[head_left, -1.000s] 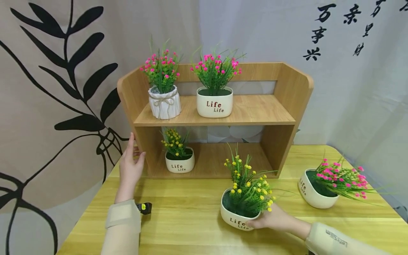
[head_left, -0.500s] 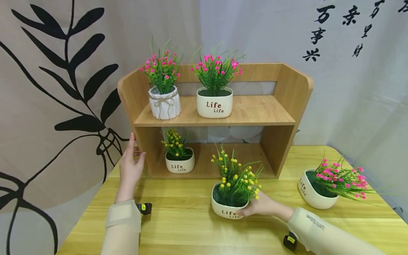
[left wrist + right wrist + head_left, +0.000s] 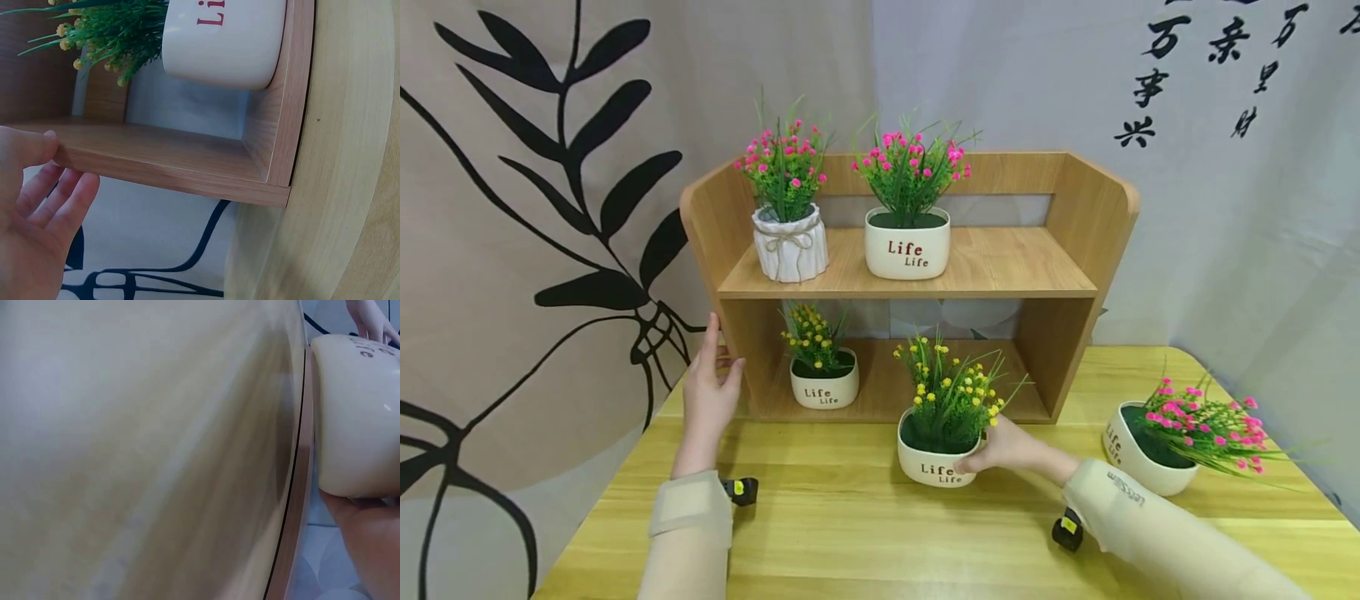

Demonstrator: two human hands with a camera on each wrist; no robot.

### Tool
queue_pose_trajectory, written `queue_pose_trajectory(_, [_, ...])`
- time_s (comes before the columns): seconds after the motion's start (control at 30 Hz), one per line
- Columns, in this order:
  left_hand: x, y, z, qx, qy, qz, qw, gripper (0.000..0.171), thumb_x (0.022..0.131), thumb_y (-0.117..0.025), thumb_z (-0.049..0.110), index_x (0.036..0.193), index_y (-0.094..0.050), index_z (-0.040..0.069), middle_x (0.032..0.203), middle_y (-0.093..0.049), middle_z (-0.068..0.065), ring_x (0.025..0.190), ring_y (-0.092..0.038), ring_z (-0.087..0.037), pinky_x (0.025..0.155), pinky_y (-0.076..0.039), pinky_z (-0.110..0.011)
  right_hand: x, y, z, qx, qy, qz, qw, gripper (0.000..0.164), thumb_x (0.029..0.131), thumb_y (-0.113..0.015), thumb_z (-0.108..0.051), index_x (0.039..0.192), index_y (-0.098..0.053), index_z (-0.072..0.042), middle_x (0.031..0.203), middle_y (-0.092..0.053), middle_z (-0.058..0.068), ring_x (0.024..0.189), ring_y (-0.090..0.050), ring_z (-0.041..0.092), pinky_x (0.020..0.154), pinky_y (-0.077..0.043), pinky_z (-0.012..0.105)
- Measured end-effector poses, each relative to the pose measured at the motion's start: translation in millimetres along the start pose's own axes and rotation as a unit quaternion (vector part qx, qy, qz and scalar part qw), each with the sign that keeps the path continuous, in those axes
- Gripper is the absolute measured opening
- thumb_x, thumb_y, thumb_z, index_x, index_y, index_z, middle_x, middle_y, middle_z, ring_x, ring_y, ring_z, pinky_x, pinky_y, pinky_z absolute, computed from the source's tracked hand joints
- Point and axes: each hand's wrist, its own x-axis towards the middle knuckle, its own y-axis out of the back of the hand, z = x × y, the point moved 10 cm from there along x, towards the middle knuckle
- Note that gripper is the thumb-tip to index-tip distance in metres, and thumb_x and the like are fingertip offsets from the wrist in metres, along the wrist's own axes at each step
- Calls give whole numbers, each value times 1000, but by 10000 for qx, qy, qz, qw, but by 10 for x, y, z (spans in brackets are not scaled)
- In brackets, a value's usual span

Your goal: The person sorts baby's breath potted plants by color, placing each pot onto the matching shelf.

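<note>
My right hand point(image 3: 1011, 443) grips the right side of a white oval flowerpot point(image 3: 936, 467) marked "Life", holding yellow artificial flowers. It is just in front of the lower shelf, and in the right wrist view the pot point(image 3: 362, 419) appears beside the board's edge. My left hand point(image 3: 709, 396) holds the left side panel of a two-tier wooden shelf point(image 3: 906, 293). The left wrist view shows the thumb on the panel's inner side and the fingers point(image 3: 75, 200) outside it. A smaller yellow-flowered pot point(image 3: 825, 392) stands at the lower shelf's left.
On the upper tier stand a white tied pot point(image 3: 790, 250) and an oval pot point(image 3: 907, 252), both with pink flowers. Another pink-flowered pot point(image 3: 1138, 454) sits tilted at the table's right. The wooden table point(image 3: 820, 533) extends in front of the shelf, with a curtain point(image 3: 1217, 250) behind.
My right hand has carried the yellow-flowered pot away from me and slightly left, closer to the lower shelf. My left hand has stayed at the side panel.
</note>
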Motion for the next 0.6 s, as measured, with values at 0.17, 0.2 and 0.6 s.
queue_pose_trajectory(0.17, [2,9,-8,34,19,2,10000,89,91,-61,-6,156,-15,33,129,-50,-25,100,-59,-41,77,-56,-54,121,76,28,45,-3,104,9999,70,68,-86,-7,128,-52,5,120,-61,16,109,-59,27,95,-48,35])
queue_pose_trajectory(0.2, [3,14,-9,37,24,0,10000,89,91,-61,-6,156,-15,33,130,-49,-25,100,-58,-41,77,-56,-54,149,87,31,62,3,115,9999,71,69,-86,-8,129,-51,4,121,-61,16,109,-59,27,95,-47,35])
queue_pose_trajectory(0.6, [-1,6,6,76,-42,-3,10000,88,90,-62,-6,156,-16,31,122,-52,-27,97,-60,-41,76,-56,-54,339,188,211,35,-228,197,9995,75,71,-84,-5,135,-46,5,125,-59,17,111,-57,27,97,-46,40])
